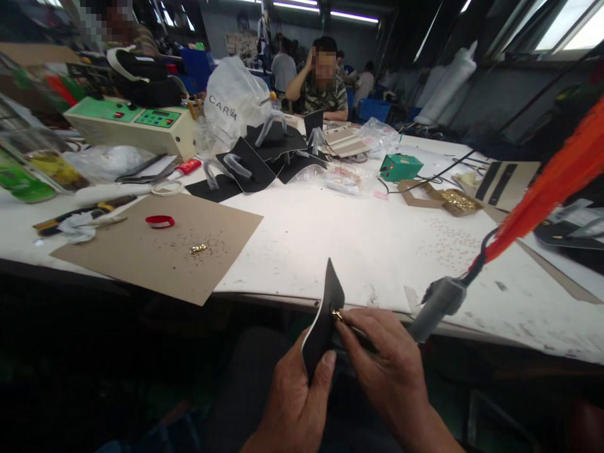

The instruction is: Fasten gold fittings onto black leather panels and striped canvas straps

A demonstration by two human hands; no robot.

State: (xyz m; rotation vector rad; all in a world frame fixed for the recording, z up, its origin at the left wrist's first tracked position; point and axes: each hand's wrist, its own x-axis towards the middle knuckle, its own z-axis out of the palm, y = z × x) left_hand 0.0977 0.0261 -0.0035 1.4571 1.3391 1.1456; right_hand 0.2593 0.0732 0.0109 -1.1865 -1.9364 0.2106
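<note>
Below the table's front edge, my left hand [299, 393] grips a black panel [323, 327] by its lower part, thumb on its right face. The panel stands on edge with a pale rim. My right hand [384, 352] pinches a small gold metal piece [336, 315] against the panel's right face. Whether the piece is fixed to the panel cannot be told. Several gold pieces [198, 249] lie on a brown board [226, 251] at the left. An open box [455, 202] of gold pieces is at the back right.
A grey cylindrical tool [438, 305] with an orange cord [552, 182] hangs right of my right hand. Black panels with wrapped handles [255, 157] lie on the white table [321, 242]. A person [323, 88] sits across it. A green device [401, 167] stands behind.
</note>
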